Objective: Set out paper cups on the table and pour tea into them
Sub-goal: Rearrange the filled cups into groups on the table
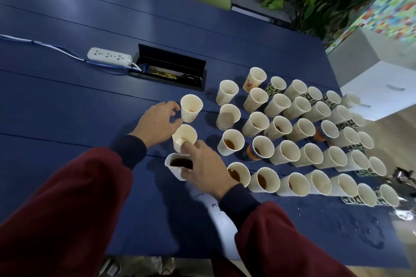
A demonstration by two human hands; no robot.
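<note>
The blue table (67,101) has one fixed mark, the open black box (171,69) sunk in its top. Right of the box and nearer the person stands a block of cups (301,128), upright in rough rows, rim close to rim. The setting-out therefore looks almost done. The pouring does not: only a few cups at the box-side end of the near rows show brown tea, and the rest look empty or hold a trace. Wet drops (360,229) lie much nearer than the box, by the table's edge, so some tea seems to have missed. No pot is plainly in view.

Nearer than the box's right end runs a column of three: a dotted cup (191,108), a plain cup (184,135), then a full cup (177,164), dark with tea almost to the brim.

The right hand (207,168) grips the full cup, thumb and fingers wrapped round its wall, which looks squeezed out of round. Its forefinger (186,144) reaches up to the plain cup's rim. The left hand (157,122) holds nothing. Its fingers are loosely curved and spread, tips just beside the dotted cup; I cannot tell whether they touch.
</note>
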